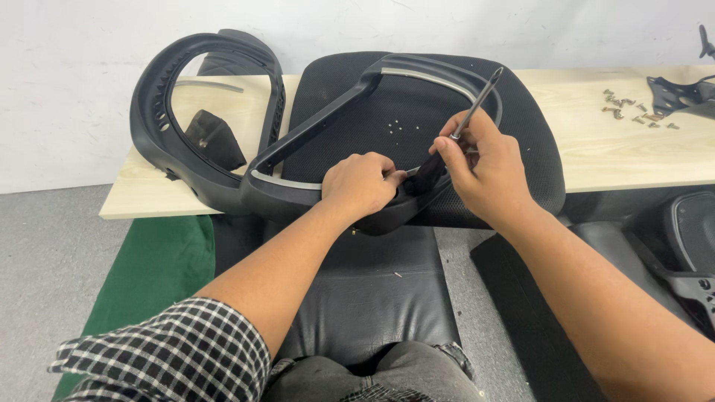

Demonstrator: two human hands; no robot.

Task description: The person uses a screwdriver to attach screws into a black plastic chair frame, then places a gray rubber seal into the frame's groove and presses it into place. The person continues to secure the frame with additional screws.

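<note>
- Two hands at work: left hand (pixel 363 184) curled, pressing down on black armrest frame (pixel 328 130); right hand (pixel 480 167) pinching slim metal tool (pixel 477 103), tilted up and away.
- Frame lying over black mesh seat cushion (pixel 417 112), atop pale wooden bench (pixel 596 134).
- Loose screws (pixel 633 110) well off to the right.
- Grey floor (pixel 45 253), green mat (pixel 149 275), white wall (pixel 74 45) beyond.

The single head view looks steeply down from close above the lap, facing the surface's (pixel 596 149) near edge and the wall behind.
</note>
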